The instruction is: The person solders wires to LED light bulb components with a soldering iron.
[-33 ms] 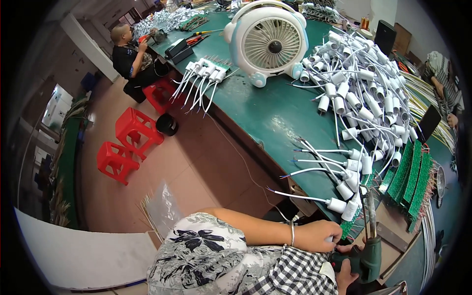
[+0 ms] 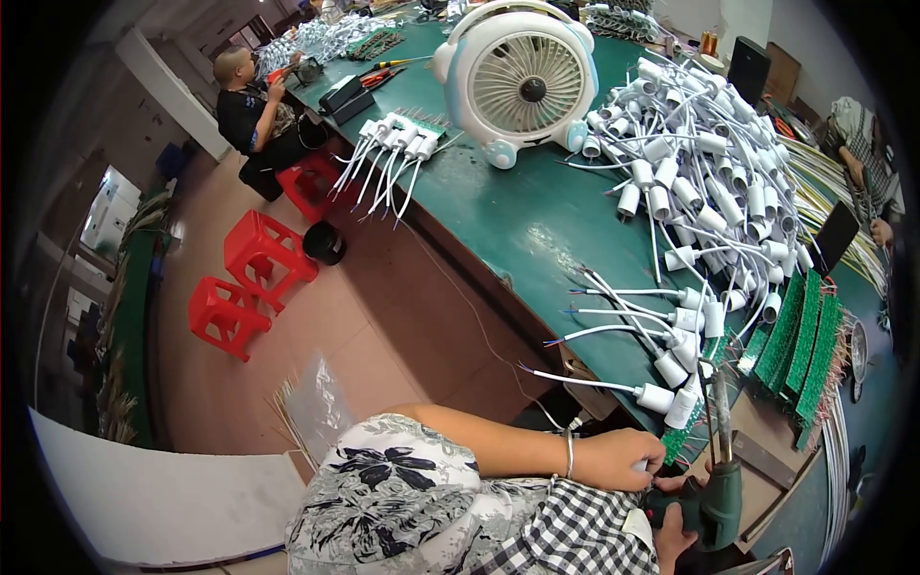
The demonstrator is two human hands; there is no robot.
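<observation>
My left hand [image 2: 618, 460], a bracelet at its wrist, is closed with the fingertips bunched; a small pale bit shows at the fingers, too little to name. Beside it, my right hand [image 2: 677, 532] wraps the grip of a dark green soldering gun [image 2: 721, 508]. The gun's metal barrel points up, a thin rod alongside it. Just past my left hand lies the end of a green circuit board strip [image 2: 678, 443], partly hidden. White lamp holders [image 2: 682, 407] with wire leads lie in a row along that strip, leads pointing left.
A large heap of white wired lamp holders [image 2: 714, 192] covers the table's right side, near green board strips [image 2: 800, 335]. A white fan [image 2: 522, 86] stands at the back. Red stools [image 2: 268, 254] stand on the floor left. A person [image 2: 254, 120] sits working at the far left.
</observation>
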